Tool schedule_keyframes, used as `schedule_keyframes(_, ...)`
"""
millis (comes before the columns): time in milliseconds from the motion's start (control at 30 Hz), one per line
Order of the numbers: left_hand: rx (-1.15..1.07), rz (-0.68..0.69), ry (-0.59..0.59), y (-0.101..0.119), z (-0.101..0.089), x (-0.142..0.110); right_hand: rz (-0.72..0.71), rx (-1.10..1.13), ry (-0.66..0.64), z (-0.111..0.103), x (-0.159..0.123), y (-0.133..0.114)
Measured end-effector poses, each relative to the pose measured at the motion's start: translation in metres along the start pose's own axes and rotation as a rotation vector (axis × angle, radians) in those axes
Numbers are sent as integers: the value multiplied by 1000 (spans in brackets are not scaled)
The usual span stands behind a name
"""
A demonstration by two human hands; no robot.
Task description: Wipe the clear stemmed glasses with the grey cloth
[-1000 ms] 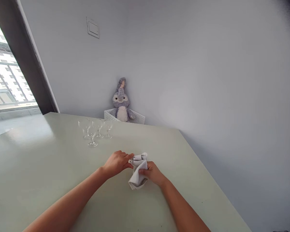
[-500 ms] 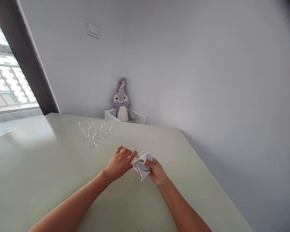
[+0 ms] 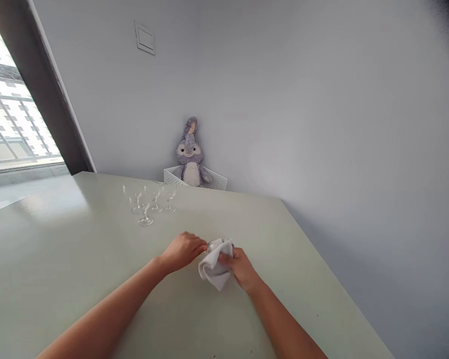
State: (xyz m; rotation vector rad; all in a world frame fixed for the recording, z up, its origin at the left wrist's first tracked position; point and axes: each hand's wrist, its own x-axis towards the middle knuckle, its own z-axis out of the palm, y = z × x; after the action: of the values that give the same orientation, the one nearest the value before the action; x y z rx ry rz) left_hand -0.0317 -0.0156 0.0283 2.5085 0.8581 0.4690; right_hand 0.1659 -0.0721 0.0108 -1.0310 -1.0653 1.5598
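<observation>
Over the middle of the table, my left hand [image 3: 185,251] pinches one end of a clear stemmed glass [image 3: 210,246], which lies on its side in the air. Most of that glass is hidden by a white cloth [image 3: 214,269]. My right hand [image 3: 240,266] grips the bunched cloth and presses it around the glass, thumb on top. One corner of the fabric hangs down toward me. Beyond my left hand, several clear stemmed glasses [image 3: 145,220] stand upright in a close group.
The pale green table [image 3: 194,319] runs back to the grey wall [image 3: 322,124]. Behind its far edge, a grey plush toy [image 3: 191,172] sits in a white perforated basket [image 3: 219,182]. At the left are a dark frame and a bright window [image 3: 15,114].
The left fingers, loosened and spread half a second ago, are closed around the glass end again. The right hand and cloth shifted up, then slightly back down. The standing glasses stayed put.
</observation>
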Motion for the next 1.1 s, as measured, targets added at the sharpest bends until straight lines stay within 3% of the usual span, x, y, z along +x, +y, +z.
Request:
schedule_keyframes(67,293,109,252,3,4,3,12,219,123,5,4,6)
schedule_keyframes(167,488,197,345,1,5,5,18,315,71,10,4,12)
schedule_keyframes(300,361,213,241,-9,-1,1,-86,-176,-158,4,-1,10)
schedule_keyframes(400,131,95,95,-10,-4,0,-270,-636,-277,-6,-2,1)
schedule_keyframes(467,-104,-16,-53,-8,-5,0,-449,-896,-276,-12,0,-6)
schedule_keyframes(533,-355,-109,-177,-4,-6,0,-604,-1090,-199,-18,2,-11)
schedule_keyframes(600,-528,-170,-211,-1,-5,2,-698,-1182,-89,-26,4,-14)
schedule_keyframes(700,-646,-280,-95,-3,-3,4,-792,-1159,140,-42,7,-15)
schedule_keyframes(800,-686,-403,101,-9,-4,5,-838,-1081,467,-52,6,-15)
schedule_keyframes(867,-637,-456,187,-13,-4,6,-861,-1140,558,-49,3,-16)
schedule_keyframes(933,-510,-511,198,-11,-1,7,-890,-1313,492,-36,-1,-14)
schedule_keyframes(1000,-320,-503,159,-5,6,8,-924,-1516,336,-20,-2,-10)
schedule_keyframes(1100,14,-281,123,10,23,6,-982,-1650,189,1,2,1)
